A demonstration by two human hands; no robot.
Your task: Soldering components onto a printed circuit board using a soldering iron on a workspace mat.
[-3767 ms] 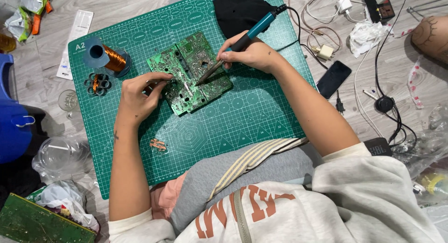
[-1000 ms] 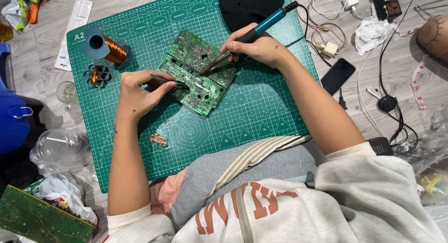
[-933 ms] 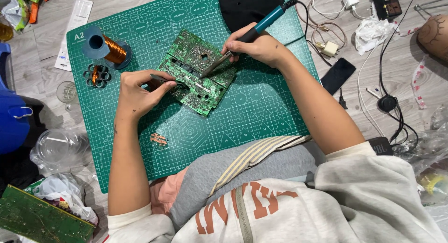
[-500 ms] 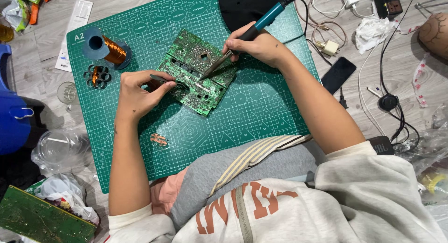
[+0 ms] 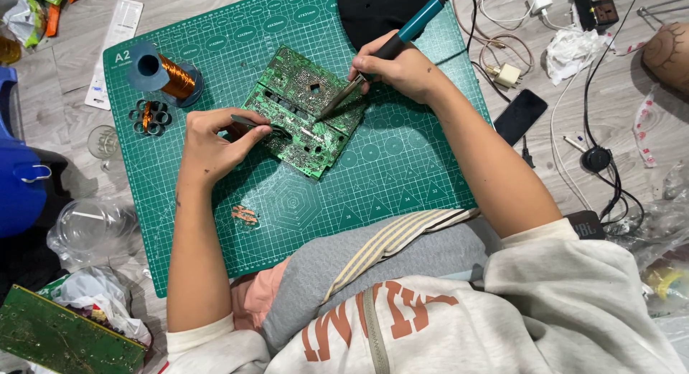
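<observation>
Little has changed over the last second: the green circuit board (image 5: 305, 112) is kept at the same angle in the upper middle of the frame on the green cutting mat (image 5: 402, 173), and both hands are kept at their places, so work on one spot of the board appears to be going on.

The right hand (image 5: 402, 69) is clenched around the blue-handled soldering iron (image 5: 384, 54), its tip resting on the board. The left hand (image 5: 215, 141) is pinched on a thin dark tool (image 5: 247, 121), likely tweezers, at the board's left edge.

One board is counted on the mat, a second one (image 5: 64, 334) at lower left; one copper wire spool (image 5: 161, 72), one dark phone (image 5: 520, 115).
</observation>
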